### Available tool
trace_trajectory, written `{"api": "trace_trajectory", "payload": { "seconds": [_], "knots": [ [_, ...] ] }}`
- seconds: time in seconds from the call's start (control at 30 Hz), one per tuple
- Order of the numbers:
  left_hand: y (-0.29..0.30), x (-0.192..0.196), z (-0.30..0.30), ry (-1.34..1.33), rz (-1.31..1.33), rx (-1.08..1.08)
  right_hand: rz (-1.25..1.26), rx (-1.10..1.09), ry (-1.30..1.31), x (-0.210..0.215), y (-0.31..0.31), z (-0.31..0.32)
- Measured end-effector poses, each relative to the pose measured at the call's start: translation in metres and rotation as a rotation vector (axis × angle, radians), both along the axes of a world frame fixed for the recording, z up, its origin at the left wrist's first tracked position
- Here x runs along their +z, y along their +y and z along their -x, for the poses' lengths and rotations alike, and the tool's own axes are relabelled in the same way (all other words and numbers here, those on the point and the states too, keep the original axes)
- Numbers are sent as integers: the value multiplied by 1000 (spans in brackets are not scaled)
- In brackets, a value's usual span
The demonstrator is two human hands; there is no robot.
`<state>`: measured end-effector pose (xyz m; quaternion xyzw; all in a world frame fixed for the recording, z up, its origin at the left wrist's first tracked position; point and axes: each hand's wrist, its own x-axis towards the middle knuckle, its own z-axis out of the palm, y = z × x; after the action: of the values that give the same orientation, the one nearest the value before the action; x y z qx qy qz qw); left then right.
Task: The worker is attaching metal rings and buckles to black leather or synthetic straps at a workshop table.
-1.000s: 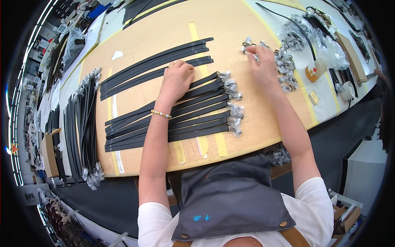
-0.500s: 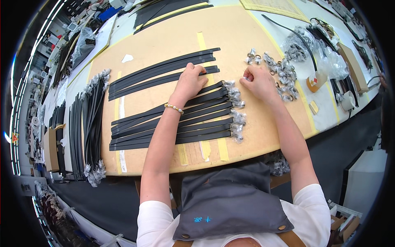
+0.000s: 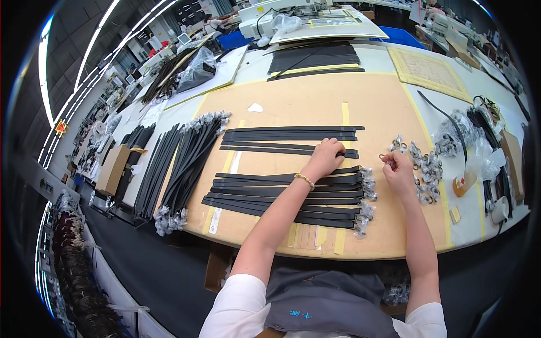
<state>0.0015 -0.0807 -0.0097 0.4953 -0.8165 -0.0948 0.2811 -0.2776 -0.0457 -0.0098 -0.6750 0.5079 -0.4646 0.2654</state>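
My left hand [image 3: 327, 156] is closed over the right-hand ends of the upper group of flat black straps [image 3: 282, 135], its fingertips pinching the end of one strap. To its right, my right hand [image 3: 398, 173] is closed in a pinch on a small brass-coloured metal ring [image 3: 382, 157], partly hidden by the fingers. Below the left wrist lies a second row of black straps [image 3: 282, 207], with plastic-wrapped metal fittings [image 3: 366, 213] at their right ends. Beyond the right hand sits a loose cluster of plastic-wrapped rings [image 3: 429, 174].
At the left hangs a thick bundle of finished-looking black straps [image 3: 186, 163] with wrapped ends. On the right stand an amber glue bottle [image 3: 463, 183], a white cup [image 3: 500, 209] and clear plastic bags [image 3: 452, 132]. More black strips [image 3: 315, 58] lie at the far edge.
The view has swung left and upward, so the table appears lower and farther right. Both hands stay near the same straps and rings; the ring at my right fingertips shows more plainly.
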Motion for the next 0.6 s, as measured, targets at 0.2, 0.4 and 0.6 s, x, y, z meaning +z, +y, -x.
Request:
{"api": "trace_trajectory", "payload": {
  "seconds": [0.2, 0.4, 0.6],
  "knots": [
    [-4, -2, 1, -42, -16, 58, -185, 45, -266, 11, -4, -6],
    [-12, 1, -4, -22, -220, 0, -258, 153, -367, -5, -14, 0],
    [-8, 13, -8, 47, -391, -121, -305, 301, -516, -7, -11, -6]
  ]
}}
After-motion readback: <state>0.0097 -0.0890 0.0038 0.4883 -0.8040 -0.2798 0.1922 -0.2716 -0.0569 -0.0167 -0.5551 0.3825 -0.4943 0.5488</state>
